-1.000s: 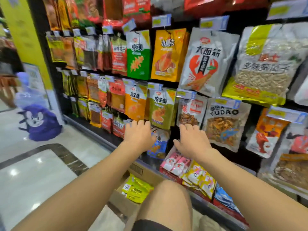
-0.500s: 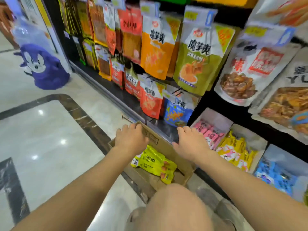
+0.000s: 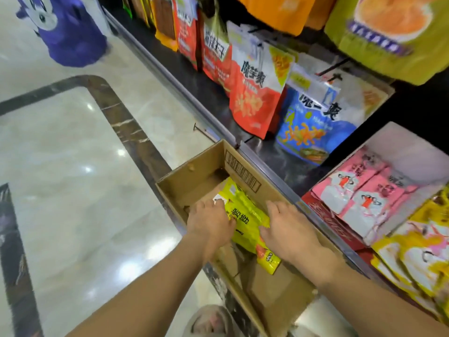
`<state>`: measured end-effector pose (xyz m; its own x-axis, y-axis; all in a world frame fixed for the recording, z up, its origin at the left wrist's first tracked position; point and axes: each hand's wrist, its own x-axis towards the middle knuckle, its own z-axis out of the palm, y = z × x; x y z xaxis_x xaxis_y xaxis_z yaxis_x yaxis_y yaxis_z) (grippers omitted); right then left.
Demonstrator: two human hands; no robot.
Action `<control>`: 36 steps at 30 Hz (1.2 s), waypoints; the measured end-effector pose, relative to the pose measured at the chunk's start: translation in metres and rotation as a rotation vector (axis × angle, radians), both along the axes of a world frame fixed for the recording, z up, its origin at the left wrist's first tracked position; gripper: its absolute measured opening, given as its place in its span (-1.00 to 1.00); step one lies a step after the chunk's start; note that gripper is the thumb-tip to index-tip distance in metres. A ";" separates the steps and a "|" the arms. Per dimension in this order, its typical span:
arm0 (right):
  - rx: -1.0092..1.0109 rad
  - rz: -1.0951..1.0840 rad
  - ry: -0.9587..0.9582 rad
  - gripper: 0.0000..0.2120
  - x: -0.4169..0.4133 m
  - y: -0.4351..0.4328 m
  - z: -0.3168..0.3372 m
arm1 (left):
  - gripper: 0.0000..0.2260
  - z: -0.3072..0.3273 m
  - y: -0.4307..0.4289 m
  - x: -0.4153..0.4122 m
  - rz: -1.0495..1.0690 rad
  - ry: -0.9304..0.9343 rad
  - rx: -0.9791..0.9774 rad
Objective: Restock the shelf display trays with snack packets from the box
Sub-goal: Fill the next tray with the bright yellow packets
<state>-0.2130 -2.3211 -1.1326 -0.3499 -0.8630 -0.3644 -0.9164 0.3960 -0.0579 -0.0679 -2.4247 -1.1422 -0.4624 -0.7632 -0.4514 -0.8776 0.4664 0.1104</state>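
An open cardboard box [image 3: 194, 176] sits on the floor against the shelf base. Inside it lie yellow snack packets [image 3: 245, 215] in a loose pile. My left hand [image 3: 210, 221] rests flat on the left side of the pile, fingers touching the packets. At the pile's right side, my right hand [image 3: 286, 226] lies palm down against the packets. Neither hand clearly grips a packet. To the right, a shelf display tray of pink packets [image 3: 359, 190] and a tray of yellow packets [image 3: 418, 254] stand on the lowest shelf.
Hanging snack bags, red [image 3: 255, 93] and blue [image 3: 311, 122], fill the shelf above the box. A metal shelf edge [image 3: 170, 69] runs diagonally. Polished tile floor [image 3: 73, 166] lies on the left, with a purple cartoon figure [image 3: 68, 27] at the far left. My shoe [image 3: 211, 322] shows below.
Both hands dropped from the shelf trays down into the box and now touch the yellow packets. The view tilted downward toward the floor.
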 end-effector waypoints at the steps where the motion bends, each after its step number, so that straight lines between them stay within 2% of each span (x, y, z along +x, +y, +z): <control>1: 0.006 -0.005 -0.020 -0.35 -0.001 -0.003 -0.009 | -0.47 -0.010 0.000 -0.001 0.005 -0.003 0.014; 7: 0.001 -0.031 -0.076 -0.36 0.003 -0.021 -0.058 | -0.45 -0.057 -0.009 -0.010 0.150 0.052 0.134; 14: 0.002 -0.006 0.132 -0.52 0.013 -0.038 -0.092 | -0.14 -0.095 -0.005 -0.037 0.640 0.060 0.368; 16: 0.008 0.026 0.169 -0.55 0.015 -0.037 -0.099 | -0.10 -0.112 -0.002 -0.041 0.763 0.072 0.447; 18: 0.004 0.041 0.179 -0.57 0.016 -0.037 -0.100 | -0.15 -0.128 0.001 -0.045 0.834 0.068 0.553; 20: -0.012 0.045 0.161 -0.54 0.016 -0.036 -0.100 | -0.24 -0.138 0.003 -0.046 0.915 0.140 0.596; 25: -0.070 0.027 0.126 -0.50 0.008 -0.031 -0.104 | -0.26 -0.151 0.013 -0.053 1.317 0.351 0.513; 29: -0.187 0.050 0.086 -0.55 0.002 -0.027 -0.119 | -0.33 -0.154 0.018 -0.057 1.455 0.497 0.479; 34: -0.264 0.070 0.110 -0.59 0.000 -0.027 -0.124 | -0.74 -0.164 0.030 -0.059 1.559 0.714 0.420; 36: -0.256 0.078 0.130 -0.62 -0.001 -0.029 -0.122 | -0.76 -0.166 0.031 -0.060 1.611 0.781 0.428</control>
